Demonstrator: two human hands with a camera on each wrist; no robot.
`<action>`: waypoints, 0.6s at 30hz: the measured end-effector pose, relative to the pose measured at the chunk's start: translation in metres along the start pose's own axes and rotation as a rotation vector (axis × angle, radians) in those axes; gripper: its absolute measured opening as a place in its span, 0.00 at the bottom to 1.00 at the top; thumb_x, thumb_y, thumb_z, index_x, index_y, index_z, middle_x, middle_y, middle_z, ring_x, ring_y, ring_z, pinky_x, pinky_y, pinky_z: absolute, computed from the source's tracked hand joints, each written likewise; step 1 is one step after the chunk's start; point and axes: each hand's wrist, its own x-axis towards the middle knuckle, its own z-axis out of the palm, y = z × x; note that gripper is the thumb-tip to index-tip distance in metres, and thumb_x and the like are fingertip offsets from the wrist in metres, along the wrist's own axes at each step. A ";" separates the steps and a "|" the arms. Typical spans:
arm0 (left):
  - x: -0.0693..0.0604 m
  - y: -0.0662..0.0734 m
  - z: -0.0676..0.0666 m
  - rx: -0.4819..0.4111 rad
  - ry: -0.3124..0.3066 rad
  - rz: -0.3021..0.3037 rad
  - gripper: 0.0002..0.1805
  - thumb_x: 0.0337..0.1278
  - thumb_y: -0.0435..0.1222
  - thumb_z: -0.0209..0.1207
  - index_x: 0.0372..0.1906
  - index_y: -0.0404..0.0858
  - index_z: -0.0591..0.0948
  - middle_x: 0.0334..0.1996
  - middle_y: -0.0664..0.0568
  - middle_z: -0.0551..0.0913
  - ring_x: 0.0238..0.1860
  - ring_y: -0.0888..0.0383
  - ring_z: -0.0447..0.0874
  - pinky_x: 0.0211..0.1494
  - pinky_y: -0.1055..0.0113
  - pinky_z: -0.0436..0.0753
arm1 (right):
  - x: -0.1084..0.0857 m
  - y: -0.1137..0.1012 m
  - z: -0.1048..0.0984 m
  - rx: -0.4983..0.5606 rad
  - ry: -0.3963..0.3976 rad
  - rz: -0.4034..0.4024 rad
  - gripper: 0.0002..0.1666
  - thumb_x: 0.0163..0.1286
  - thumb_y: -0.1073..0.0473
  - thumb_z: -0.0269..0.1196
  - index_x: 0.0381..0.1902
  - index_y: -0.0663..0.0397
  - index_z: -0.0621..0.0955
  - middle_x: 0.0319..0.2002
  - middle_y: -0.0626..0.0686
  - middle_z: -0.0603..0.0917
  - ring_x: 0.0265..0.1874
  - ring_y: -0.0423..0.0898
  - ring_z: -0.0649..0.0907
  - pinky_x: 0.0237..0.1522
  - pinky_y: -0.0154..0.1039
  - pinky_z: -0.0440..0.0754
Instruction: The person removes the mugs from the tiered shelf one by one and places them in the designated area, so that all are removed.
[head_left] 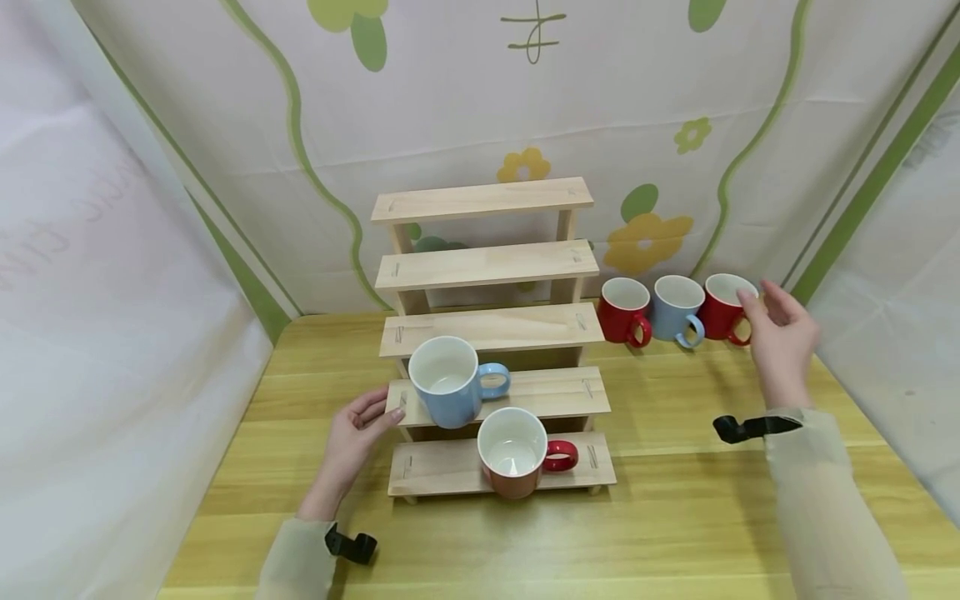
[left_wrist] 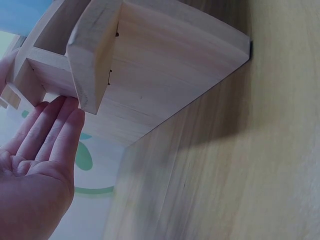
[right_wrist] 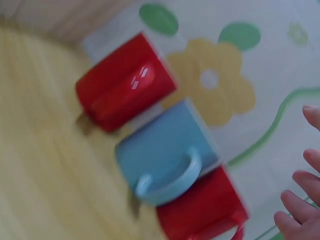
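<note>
A five-step wooden display shelf (head_left: 491, 329) stands on the table. My left hand (head_left: 355, 437) holds its left end at the second step from the bottom, thumb over the board; in the left wrist view the fingers (left_wrist: 62, 130) reach under the wood. On that step sits a light blue mug (head_left: 450, 400), handle to the right. Below it, a red mug (head_left: 510, 471) rests on the lowest step. My right hand (head_left: 783, 342) is beside the rightmost red mug (head_left: 720, 317), fingers apart and nothing held. In the right wrist view its fingers (right_wrist: 297, 207) are clear of the mugs.
Left of that mug stand a light blue mug (head_left: 670, 317) and another red mug (head_left: 618, 321), in a row against the back cloth (head_left: 465, 100). The wood-grain table (head_left: 675, 533) has white cloth walls (head_left: 112, 333) at both sides. The upper three steps bear no mugs.
</note>
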 end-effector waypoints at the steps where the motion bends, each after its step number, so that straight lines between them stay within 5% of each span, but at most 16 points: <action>1: 0.000 0.000 0.000 0.001 0.000 0.001 0.26 0.65 0.33 0.68 0.65 0.29 0.77 0.58 0.35 0.81 0.53 0.60 0.84 0.54 0.69 0.82 | -0.003 -0.006 0.002 0.019 -0.005 -0.010 0.34 0.64 0.44 0.73 0.68 0.36 0.79 0.70 0.45 0.74 0.68 0.39 0.71 0.64 0.25 0.68; 9: 0.000 -0.001 0.000 -0.005 -0.001 0.004 0.26 0.65 0.33 0.68 0.65 0.30 0.77 0.57 0.35 0.82 0.52 0.59 0.85 0.54 0.69 0.83 | -0.025 -0.044 0.022 0.134 -0.085 -0.118 0.31 0.63 0.49 0.75 0.64 0.43 0.83 0.63 0.46 0.81 0.64 0.40 0.76 0.59 0.22 0.71; 18: 0.000 -0.002 -0.001 -0.007 -0.004 0.002 0.26 0.65 0.34 0.68 0.65 0.30 0.77 0.57 0.35 0.82 0.52 0.59 0.85 0.54 0.69 0.83 | -0.048 -0.055 0.046 0.226 -0.182 -0.207 0.27 0.65 0.57 0.74 0.61 0.55 0.84 0.55 0.45 0.86 0.57 0.39 0.81 0.57 0.24 0.75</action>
